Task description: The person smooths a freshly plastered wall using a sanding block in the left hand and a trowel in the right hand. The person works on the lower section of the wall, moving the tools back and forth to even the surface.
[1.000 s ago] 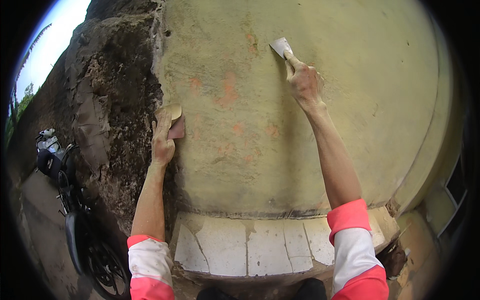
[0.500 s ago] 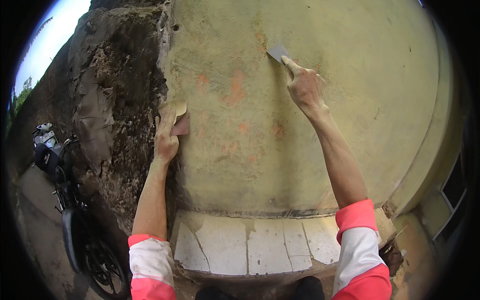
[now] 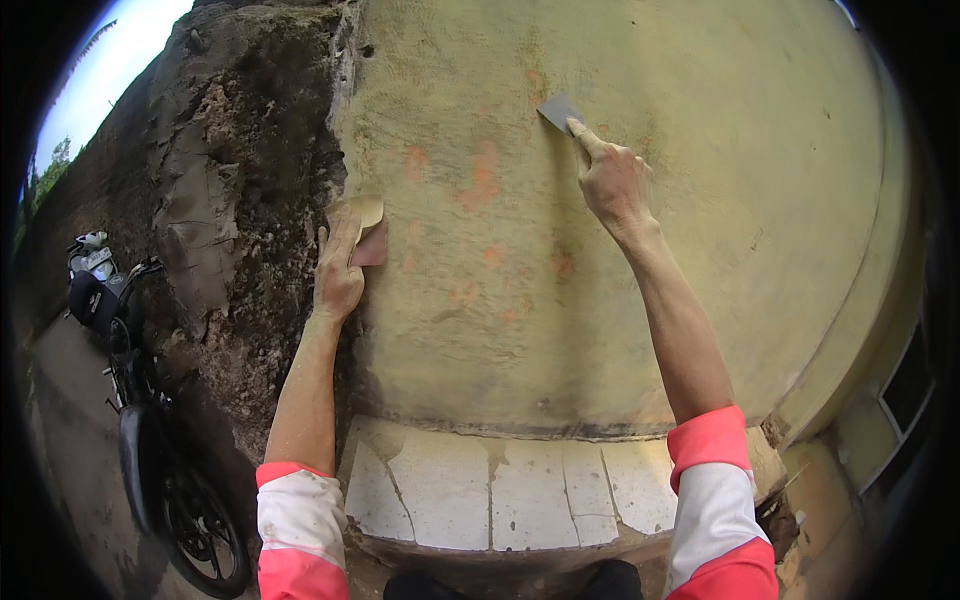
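My right hand [image 3: 615, 188] grips a putty knife [image 3: 560, 112], its index finger stretched along the grey blade. That blade lies against the yellow-green wall [image 3: 700, 130], just below a small orange patch; the handle is hidden in my palm. At the wall's left edge, my left hand [image 3: 338, 280] holds a curled sheet of sandpaper [image 3: 372, 246], beige on one face and reddish on the other. The fingers are partly covered by the sheet's folded top. Between the hands, several orange patches [image 3: 480, 178] show through the wall's rough coating.
A rough dark stone-and-earth surface [image 3: 260, 200] borders the wall on the left. Beside it stands a black motorcycle [image 3: 140, 440]. Below the wall runs a ledge of cracked white tiles [image 3: 535, 495], with my dark-clad legs under it. A window frame [image 3: 908, 390] shows at the far right.
The view has shifted slightly. Against the wall, the putty knife sits a touch further left and lower. My left hand keeps its hold on the sandpaper at the wall's edge.
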`<control>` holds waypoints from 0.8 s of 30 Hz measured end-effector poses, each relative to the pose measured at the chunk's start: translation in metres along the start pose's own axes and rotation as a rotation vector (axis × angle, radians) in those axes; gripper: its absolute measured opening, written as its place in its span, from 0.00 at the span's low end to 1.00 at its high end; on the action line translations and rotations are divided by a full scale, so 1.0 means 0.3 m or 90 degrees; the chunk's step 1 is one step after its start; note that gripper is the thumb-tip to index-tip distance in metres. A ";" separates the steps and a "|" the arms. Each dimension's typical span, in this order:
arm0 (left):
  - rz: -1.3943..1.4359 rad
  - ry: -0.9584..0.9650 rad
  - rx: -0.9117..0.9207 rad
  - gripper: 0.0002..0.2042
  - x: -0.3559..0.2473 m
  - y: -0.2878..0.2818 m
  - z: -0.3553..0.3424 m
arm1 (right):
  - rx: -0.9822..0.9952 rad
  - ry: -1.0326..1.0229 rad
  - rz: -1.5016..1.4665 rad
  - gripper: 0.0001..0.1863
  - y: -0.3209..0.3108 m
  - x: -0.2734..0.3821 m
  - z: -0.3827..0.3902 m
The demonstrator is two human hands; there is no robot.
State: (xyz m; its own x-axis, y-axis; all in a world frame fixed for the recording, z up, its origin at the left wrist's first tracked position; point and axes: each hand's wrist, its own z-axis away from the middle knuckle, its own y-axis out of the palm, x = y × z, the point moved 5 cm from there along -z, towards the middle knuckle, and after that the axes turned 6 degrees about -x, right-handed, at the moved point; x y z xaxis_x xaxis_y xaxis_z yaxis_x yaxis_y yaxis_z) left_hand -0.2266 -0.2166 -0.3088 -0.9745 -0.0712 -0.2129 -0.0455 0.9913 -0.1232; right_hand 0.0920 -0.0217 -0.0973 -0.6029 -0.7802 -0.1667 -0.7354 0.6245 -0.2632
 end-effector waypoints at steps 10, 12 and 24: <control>0.007 0.003 -0.011 0.44 -0.017 -0.003 -0.012 | 0.012 0.061 -0.052 0.20 -0.014 0.124 -0.231; 0.009 -0.005 -0.005 0.44 -0.015 -0.003 -0.004 | -0.015 0.047 -0.055 0.20 0.003 0.130 -0.251; -0.002 -0.007 0.003 0.43 -0.002 -0.015 0.001 | 0.035 0.101 -0.061 0.20 -0.014 -0.059 -0.018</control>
State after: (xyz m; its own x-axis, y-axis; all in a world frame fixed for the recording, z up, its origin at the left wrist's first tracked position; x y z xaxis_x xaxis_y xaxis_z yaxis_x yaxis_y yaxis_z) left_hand -0.2258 -0.2211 -0.3084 -0.9717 -0.0762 -0.2236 -0.0480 0.9905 -0.1292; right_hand 0.1040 -0.0104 -0.0880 -0.5757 -0.8176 0.0117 -0.7759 0.5416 -0.3235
